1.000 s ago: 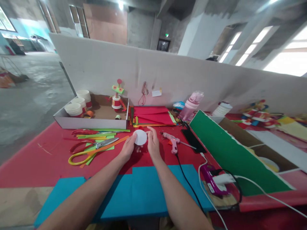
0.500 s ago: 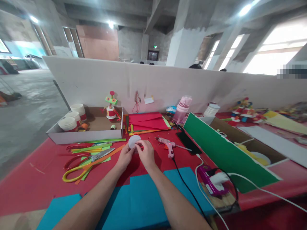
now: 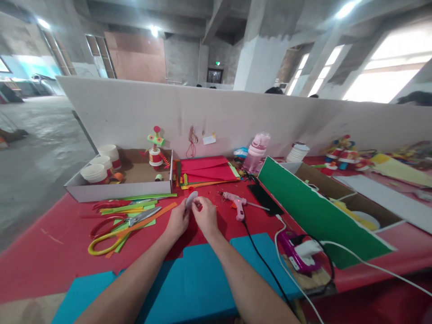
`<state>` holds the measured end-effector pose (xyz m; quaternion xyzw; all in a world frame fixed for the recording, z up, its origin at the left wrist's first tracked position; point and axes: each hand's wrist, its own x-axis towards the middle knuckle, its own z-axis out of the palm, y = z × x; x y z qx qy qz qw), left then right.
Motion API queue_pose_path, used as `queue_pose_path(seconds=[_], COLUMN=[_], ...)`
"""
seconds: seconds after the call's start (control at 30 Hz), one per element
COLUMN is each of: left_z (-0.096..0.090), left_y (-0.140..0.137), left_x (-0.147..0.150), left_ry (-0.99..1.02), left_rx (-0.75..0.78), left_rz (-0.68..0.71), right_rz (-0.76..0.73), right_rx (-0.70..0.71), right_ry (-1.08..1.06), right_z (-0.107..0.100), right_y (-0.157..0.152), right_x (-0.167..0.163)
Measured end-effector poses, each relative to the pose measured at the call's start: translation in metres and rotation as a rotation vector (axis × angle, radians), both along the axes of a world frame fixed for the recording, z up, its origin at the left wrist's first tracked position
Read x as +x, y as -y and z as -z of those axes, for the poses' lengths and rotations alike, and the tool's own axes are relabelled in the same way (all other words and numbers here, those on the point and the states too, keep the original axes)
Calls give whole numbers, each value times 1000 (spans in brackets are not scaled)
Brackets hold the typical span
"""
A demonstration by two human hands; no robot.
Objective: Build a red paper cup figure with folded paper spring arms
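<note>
Above the red-covered table, a round whitish disc [image 3: 192, 197] is tilted so that it shows as a narrow oval. My left hand [image 3: 179, 217] is closed on its left and lower edge. My right hand [image 3: 205, 215] pinches at its right side, with the fingertips close together; whether a small piece sits between them is hidden. To the right of my hands lies a pink glue gun [image 3: 239, 203] with a glue stick in its back. On the left, scissors [image 3: 135, 219] with red and yellow handles rest on green, yellow and orange paper strips [image 3: 148, 227].
A white-sided box [image 3: 118, 191] holds paper cups [image 3: 94, 173] and a paper-cup figure [image 3: 155, 156]. Red paper sheets [image 3: 207, 170] lie behind my hands. Rightward are a phone [image 3: 265, 200], a green-sided box [image 3: 313, 216], a pink bottle [image 3: 257, 150] and a purple power strip [image 3: 297, 256] with cables.
The disc has turned from nearly face-on to nearly edge-on. My hands have shifted slightly, still together on it. The glue gun and scissors lie where they were.
</note>
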<state>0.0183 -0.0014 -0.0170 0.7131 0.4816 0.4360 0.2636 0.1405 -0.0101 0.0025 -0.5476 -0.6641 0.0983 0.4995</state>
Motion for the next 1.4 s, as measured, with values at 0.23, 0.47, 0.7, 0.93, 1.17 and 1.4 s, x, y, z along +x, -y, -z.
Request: queue_pose_path(seconds=[0.23, 0.47, 0.7, 0.93, 1.17, 1.4], left_z=[-2, -8, -21, -17, -21, -20], left_y=[0, -3, 6, 0, -5, 6], left_x=[2, 3, -1, -1, -7, 1], left_ry=[161, 793, 889, 903, 1149, 1105], left_rx=[-127, -494, -627, -536, -659, -842], left_rz=[-7, 156, 260, 133, 87, 286], right_rz=[-18, -54, -172, -266, -465, -578], right_rx=[-28, -126, -252, -249, -139, -131], right_ry=[-166, -660, -916, -668, -599, -353], right_z=[-5, 0, 0, -4, -10, -13], right_y=[-2, -13, -17, -12, -5, 6], right_x=[4, 13, 13, 12, 8, 5])
